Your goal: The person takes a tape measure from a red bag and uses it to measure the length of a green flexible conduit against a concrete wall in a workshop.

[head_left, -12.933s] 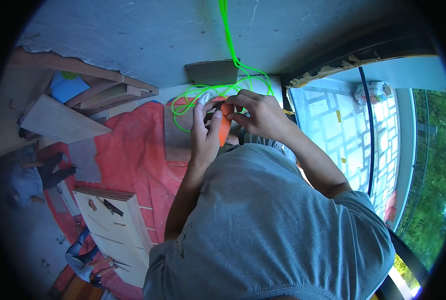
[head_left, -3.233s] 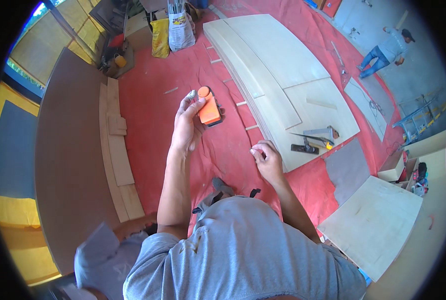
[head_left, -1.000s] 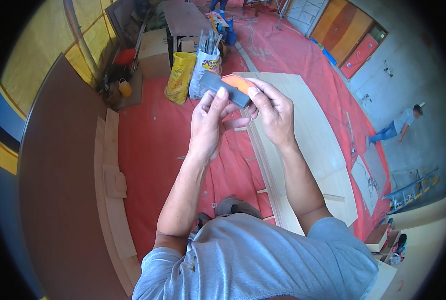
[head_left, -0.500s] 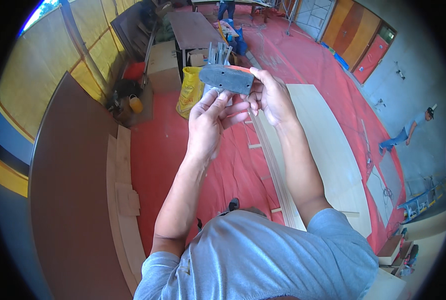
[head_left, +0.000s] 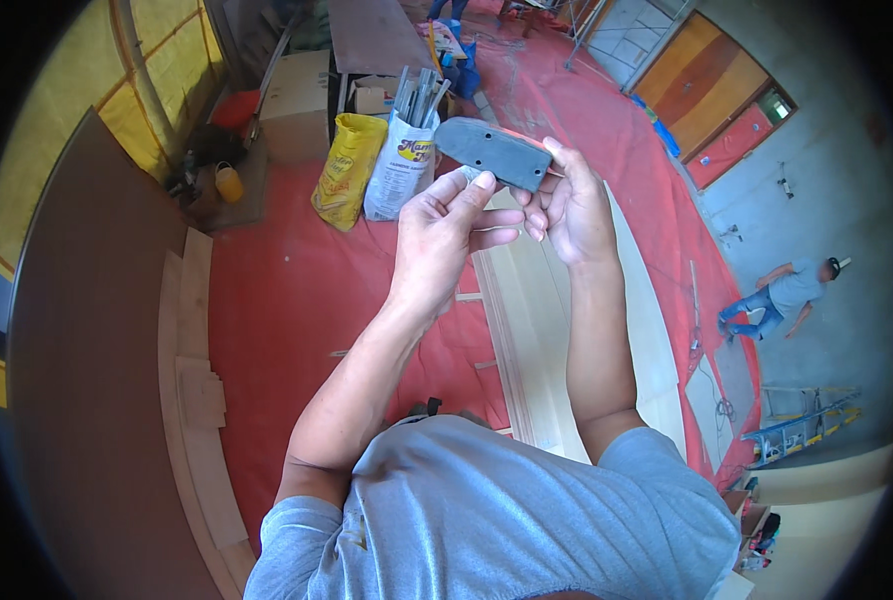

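Up in front of me, my right hand (head_left: 578, 205) grips the square end of a dark grey sanding block (head_left: 491, 150), thumb on top and fingers curled beneath. The block has a rounded left end, several small holes in its flat face and an orange-red strip along the upper edge. My left hand (head_left: 441, 225) is just under the block, with thumb and forefinger pinched near its lower edge. Something small and pale shows at that thumb tip, too small to name. The other left fingers stretch toward my right hand.
Beyond the block, a white sack (head_left: 396, 170) holds metal strips, beside a yellow bag (head_left: 349, 175). Pale panels (head_left: 541, 330) are stacked on the red floor sheet (head_left: 296, 300). A brown panel (head_left: 86, 350) stands left. Another person (head_left: 781, 295) is by the right wall, near a ladder (head_left: 801, 430).
My view has shifted, and both hands with the block sit slightly further right and lower in it. The white sack now shows clearly. The person at right has changed stance.
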